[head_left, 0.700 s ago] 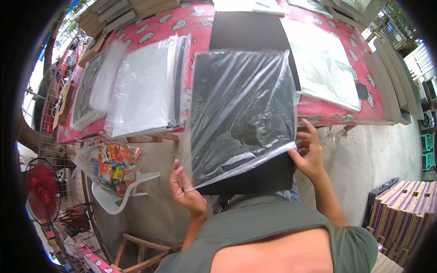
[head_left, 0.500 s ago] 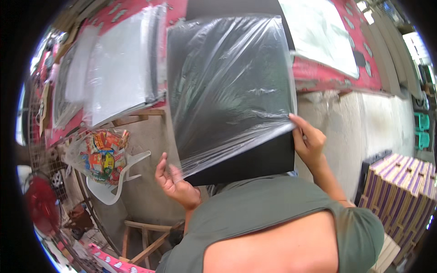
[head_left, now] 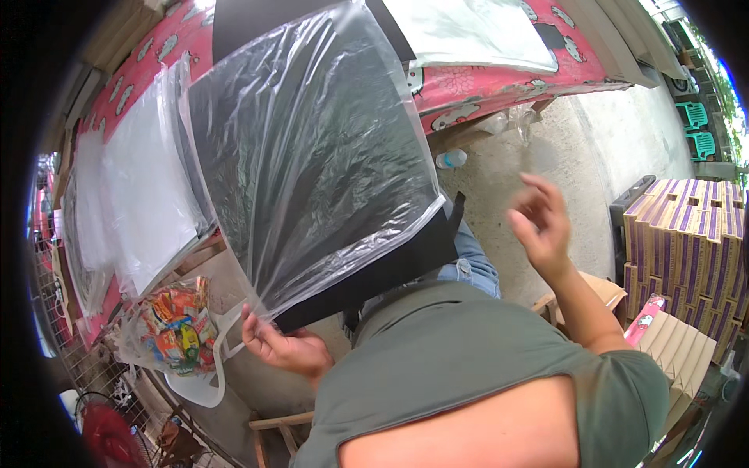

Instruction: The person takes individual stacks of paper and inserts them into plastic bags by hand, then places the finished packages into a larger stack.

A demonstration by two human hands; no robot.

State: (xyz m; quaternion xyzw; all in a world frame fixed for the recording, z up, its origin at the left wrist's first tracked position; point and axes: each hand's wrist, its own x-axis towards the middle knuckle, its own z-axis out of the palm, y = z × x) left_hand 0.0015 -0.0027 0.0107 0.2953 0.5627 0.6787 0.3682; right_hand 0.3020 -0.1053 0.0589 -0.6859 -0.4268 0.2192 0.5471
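Note:
A large clear plastic bag [head_left: 320, 148] lies over a black board [head_left: 394, 267], whose near edge sticks out past the bag's mouth. The board slants from the table toward my lap. At the bag's near left corner, my left hand [head_left: 287, 349] is closed on the plastic, thumb and fingers pinched together. My right hand [head_left: 544, 228] is up in the air to the right of the board, touching nothing. Its thumb and fingers are apart, slightly smeared by motion.
White sheets in plastic lie on the pink patterned table [head_left: 460, 86] at left and far right. A bag of snack packets [head_left: 183, 327] hangs by a white plastic chair [head_left: 204, 391] at left. A bottle [head_left: 451, 160] stands beyond my knee; stacked cartons [head_left: 679, 249] at right.
My right hand has let go of the bag's edge and moved right, away from it. The view has turned, so the board now sits further left and tilted. My left hand stays by the near left corner.

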